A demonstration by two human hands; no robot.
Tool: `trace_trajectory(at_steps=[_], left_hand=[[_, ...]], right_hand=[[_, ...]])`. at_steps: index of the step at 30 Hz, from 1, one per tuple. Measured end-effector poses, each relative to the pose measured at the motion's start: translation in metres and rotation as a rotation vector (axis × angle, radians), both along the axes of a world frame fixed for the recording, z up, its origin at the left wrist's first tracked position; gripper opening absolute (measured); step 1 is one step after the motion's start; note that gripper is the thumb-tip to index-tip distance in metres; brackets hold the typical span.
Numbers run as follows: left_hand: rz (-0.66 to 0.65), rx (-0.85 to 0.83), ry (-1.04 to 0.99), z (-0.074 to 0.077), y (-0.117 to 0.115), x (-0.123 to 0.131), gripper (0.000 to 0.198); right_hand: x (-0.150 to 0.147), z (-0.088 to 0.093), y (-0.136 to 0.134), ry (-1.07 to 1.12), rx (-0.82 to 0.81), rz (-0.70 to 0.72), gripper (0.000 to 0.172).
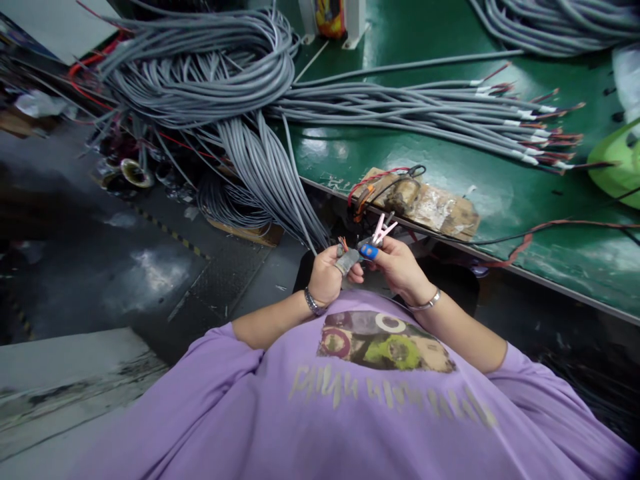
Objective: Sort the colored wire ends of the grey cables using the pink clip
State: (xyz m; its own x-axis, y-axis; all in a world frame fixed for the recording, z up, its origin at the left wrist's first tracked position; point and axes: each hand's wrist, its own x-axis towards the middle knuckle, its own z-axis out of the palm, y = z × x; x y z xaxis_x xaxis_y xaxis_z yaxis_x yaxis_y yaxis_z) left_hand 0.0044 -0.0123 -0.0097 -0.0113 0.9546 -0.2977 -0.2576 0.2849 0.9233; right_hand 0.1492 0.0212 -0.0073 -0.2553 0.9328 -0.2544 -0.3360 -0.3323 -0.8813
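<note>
My left hand (327,275) is closed around the end of a grey cable, and short orange-red wire ends (343,244) stick out above its fingers. Grey wrapping covers the left thumb (347,261). Close beside it, my right hand (404,270) is closed in a pinch, with a blue cover (369,251) on one digit. A small pale pink, forked thing (383,231) rises from its fingers; its kind is unclear. The fingertips of both hands nearly meet, so what lies between them is hidden. Grey cables (273,173) hang over the bench edge toward my left hand.
A green bench (565,267) carries a big coil of grey cable (200,73) and a row of stripped cable ends (540,137). At its edge lies a taped wooden block (430,203) with red and black leads. Another coil (575,27) sits back right, near a lime-green object (617,163).
</note>
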Motion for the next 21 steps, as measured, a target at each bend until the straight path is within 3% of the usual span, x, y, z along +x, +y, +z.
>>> trace_trajectory(at_steps=[10,15,21], left_hand=[[0.032,0.005,-0.01,0.0024,-0.0009,0.0034,0.044],[-0.005,0.016,0.033,-0.0012,-0.0022,0.003,0.041],[0.048,0.019,0.009,-0.0014,-0.001,0.0023,0.038]], right_hand=[[-0.0003,-0.0011,-0.0009,0.06,-0.139,0.019,0.032],[-0.0027,0.001,-0.0013,0.06,-0.103,0.023,0.031],[-0.0019,-0.0002,-0.0041,0.076,-0.126,0.001,0.027]])
